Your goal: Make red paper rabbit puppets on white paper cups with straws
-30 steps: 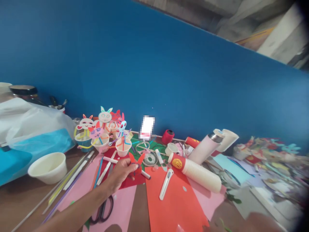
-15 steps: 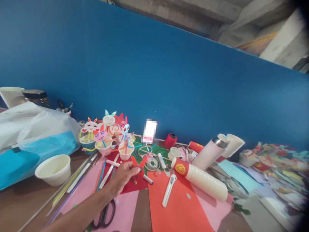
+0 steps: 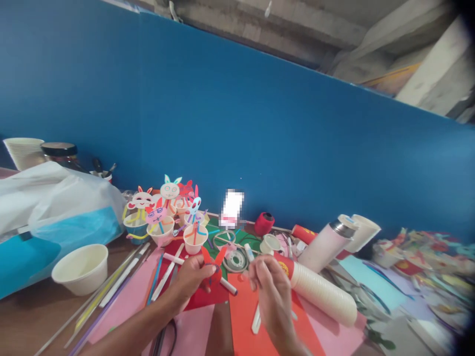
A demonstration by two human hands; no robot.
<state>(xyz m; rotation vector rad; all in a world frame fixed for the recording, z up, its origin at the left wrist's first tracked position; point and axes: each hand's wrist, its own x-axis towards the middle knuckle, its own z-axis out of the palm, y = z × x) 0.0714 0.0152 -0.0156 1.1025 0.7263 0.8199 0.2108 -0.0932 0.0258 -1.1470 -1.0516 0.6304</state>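
My left hand (image 3: 193, 283) pinches a red paper cutout (image 3: 214, 262) with two pointed ears and dark marks on its face. Opposite it, my right hand (image 3: 272, 294) is raised over the orange paper (image 3: 243, 296), its fingers curled together; what they hold, if anything, is too small to make out. The right hand partly covers a white utility knife (image 3: 257, 321). Just behind the fingers lie a glue stick (image 3: 249, 251) and a roll of tape (image 3: 236, 259). A white pen (image 3: 228, 286) sticks out beyond the cutout. Below my left forearm, black-handled scissors (image 3: 171, 336) are partly hidden.
Paper cups (image 3: 195, 238) with paper animal figures stand at the back left. A white bowl (image 3: 80, 268) sits left, near pipe cleaners (image 3: 87, 310). Stacked cups (image 3: 324, 291) lie right, before a thermos (image 3: 326, 244). A blue partition (image 3: 237, 109) closes the back.
My right hand has come into view from below, over the orange paper and knife. My left hand still holds the red cutout. The camera view has shifted slightly.
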